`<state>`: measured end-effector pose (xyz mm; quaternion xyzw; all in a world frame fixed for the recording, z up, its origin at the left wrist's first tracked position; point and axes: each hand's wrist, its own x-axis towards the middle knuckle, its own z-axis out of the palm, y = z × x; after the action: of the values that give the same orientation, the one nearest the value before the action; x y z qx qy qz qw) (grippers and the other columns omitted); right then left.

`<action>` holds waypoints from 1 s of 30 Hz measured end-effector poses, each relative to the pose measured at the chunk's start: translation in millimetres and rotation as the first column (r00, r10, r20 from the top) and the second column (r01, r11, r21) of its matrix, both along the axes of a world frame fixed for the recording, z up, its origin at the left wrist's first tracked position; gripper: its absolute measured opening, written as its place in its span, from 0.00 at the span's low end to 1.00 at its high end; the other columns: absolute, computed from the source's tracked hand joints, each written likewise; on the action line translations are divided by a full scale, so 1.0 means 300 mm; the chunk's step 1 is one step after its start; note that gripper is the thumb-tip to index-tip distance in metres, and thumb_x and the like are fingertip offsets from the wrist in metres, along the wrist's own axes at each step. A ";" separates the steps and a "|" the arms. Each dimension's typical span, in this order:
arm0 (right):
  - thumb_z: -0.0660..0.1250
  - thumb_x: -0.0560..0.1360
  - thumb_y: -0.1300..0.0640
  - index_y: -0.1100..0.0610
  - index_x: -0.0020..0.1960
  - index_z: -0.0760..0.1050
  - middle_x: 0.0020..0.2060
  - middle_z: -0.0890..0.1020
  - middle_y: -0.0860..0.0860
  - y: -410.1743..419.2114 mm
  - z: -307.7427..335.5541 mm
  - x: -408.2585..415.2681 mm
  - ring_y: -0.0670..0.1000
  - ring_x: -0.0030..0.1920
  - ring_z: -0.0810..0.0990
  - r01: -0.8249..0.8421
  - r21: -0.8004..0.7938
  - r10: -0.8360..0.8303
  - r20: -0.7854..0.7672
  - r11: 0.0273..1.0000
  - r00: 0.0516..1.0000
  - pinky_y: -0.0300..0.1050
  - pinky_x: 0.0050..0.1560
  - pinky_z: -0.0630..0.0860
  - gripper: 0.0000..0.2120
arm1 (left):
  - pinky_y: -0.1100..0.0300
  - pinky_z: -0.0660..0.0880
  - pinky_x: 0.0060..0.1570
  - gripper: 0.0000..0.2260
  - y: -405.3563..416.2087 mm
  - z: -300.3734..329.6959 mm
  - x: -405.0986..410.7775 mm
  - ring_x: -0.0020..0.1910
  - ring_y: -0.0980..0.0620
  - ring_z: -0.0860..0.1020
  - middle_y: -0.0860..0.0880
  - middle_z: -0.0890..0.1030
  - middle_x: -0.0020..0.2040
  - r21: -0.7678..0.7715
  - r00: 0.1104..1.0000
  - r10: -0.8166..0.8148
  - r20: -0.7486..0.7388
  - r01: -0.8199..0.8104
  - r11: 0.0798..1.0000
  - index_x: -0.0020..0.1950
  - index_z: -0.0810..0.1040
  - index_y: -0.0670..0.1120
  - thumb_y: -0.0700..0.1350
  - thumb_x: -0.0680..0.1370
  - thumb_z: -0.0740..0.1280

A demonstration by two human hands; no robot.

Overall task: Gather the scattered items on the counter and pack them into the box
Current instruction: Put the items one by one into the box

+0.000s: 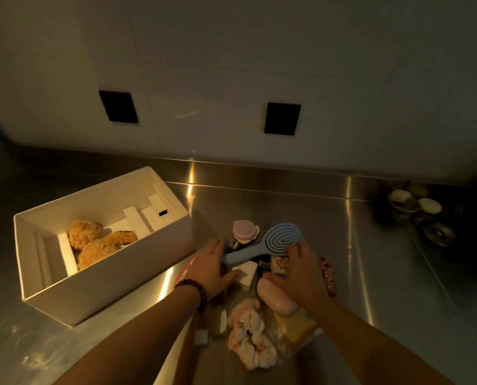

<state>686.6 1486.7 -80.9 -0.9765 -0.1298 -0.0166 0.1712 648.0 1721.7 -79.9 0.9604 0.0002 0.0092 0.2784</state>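
Observation:
An open white box [106,268] stands on the steel counter at the left, with a brown plush toy [98,245] inside it. To its right is a pile of small items. My left hand [209,268] closes around the handle of a blue hairbrush [283,237]. My right hand [301,270] is spread over the pile, fingertips on the brush head and thumb near a pink oval object [273,297]. Around them lie a pink round container [244,230], a small white box [247,273], a pale scrunchie [251,337], a yellow packet [295,326] and a red gingham piece [327,273].
Small bowls and metal cups [415,209] sit at the far right of the counter. The white wall behind carries two black sockets [118,107]. A red-and-white packet [187,269] is partly hidden under my left wrist. A small white block [201,337] lies near my left forearm.

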 end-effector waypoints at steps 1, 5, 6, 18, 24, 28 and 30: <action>0.66 0.65 0.30 0.56 0.67 0.65 0.66 0.66 0.57 0.001 0.000 -0.004 0.58 0.65 0.67 0.020 -0.036 -0.019 0.013 0.999 1.000 0.51 0.63 0.67 0.40 | 0.59 0.71 0.56 0.36 0.013 0.001 -0.010 0.55 0.54 0.71 0.54 0.71 0.60 -0.013 1.000 0.010 -0.005 -0.010 1.000 0.66 0.64 0.55 0.71 0.63 0.64; 0.62 0.65 0.27 0.57 0.65 0.66 0.65 0.67 0.59 0.003 -0.005 -0.019 0.59 0.64 0.67 0.069 -0.133 -0.065 0.039 0.989 0.997 0.51 0.64 0.66 0.41 | 0.59 0.63 0.61 0.39 0.078 -0.030 -0.066 0.65 0.50 0.67 0.48 0.67 0.69 -0.003 0.993 0.110 -0.041 -0.110 0.994 0.71 0.61 0.49 0.71 0.67 0.61; 0.62 0.66 0.27 0.56 0.65 0.66 0.65 0.67 0.59 0.005 -0.005 -0.023 0.60 0.64 0.66 0.081 -0.119 -0.080 0.009 0.990 0.997 0.52 0.63 0.67 0.40 | 0.57 0.63 0.64 0.38 0.094 -0.039 -0.080 0.66 0.49 0.66 0.48 0.65 0.70 0.007 0.988 0.138 -0.072 -0.138 0.990 0.72 0.60 0.49 0.70 0.69 0.59; 0.69 0.69 0.47 0.55 0.57 0.69 0.55 0.69 0.53 0.041 0.019 -0.082 0.56 0.55 0.71 0.025 0.144 -0.013 -0.084 0.989 0.996 0.48 0.51 0.72 0.21 | 0.56 0.70 0.57 0.26 0.106 -0.062 -0.123 0.56 0.49 0.70 0.46 0.72 0.59 0.088 0.937 0.328 -0.117 -0.319 0.944 0.65 0.69 0.47 0.63 0.74 0.60; 0.70 0.69 0.52 0.55 0.59 0.71 0.57 0.68 0.52 0.110 0.088 -0.110 0.50 0.55 0.71 -0.119 0.284 0.133 -0.030 0.951 0.991 0.46 0.55 0.72 0.21 | 0.64 0.67 0.32 0.16 0.113 -0.045 -0.117 0.37 0.57 0.72 0.50 0.76 0.44 -0.061 0.840 0.448 -0.307 -0.487 0.871 0.42 0.73 0.49 0.59 0.68 0.72; 0.70 0.68 0.52 0.50 0.61 0.68 0.55 0.68 0.48 0.203 0.136 -0.124 0.48 0.54 0.71 -0.176 0.379 0.210 -0.049 0.909 0.976 0.40 0.52 0.70 0.23 | 0.64 0.63 0.30 0.16 0.131 -0.027 -0.132 0.36 0.59 0.70 0.54 0.72 0.41 -0.132 0.826 0.456 -0.331 -0.520 0.844 0.46 0.69 0.51 0.56 0.69 0.72; 0.70 0.68 0.52 0.46 0.60 0.67 0.55 0.68 0.46 0.258 0.165 -0.122 0.46 0.55 0.70 -0.186 0.422 0.241 -0.081 0.887 0.967 0.42 0.53 0.72 0.23 | 0.63 0.65 0.33 0.17 0.134 -0.007 -0.143 0.38 0.59 0.70 0.56 0.71 0.40 -0.150 0.839 0.436 -0.327 -0.501 0.852 0.48 0.68 0.53 0.57 0.68 0.71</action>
<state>649.9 1564.0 -31.4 -0.8972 -0.2186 0.0396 0.3817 605.0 1761.9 -82.0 0.8833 0.2770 -0.0589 0.3736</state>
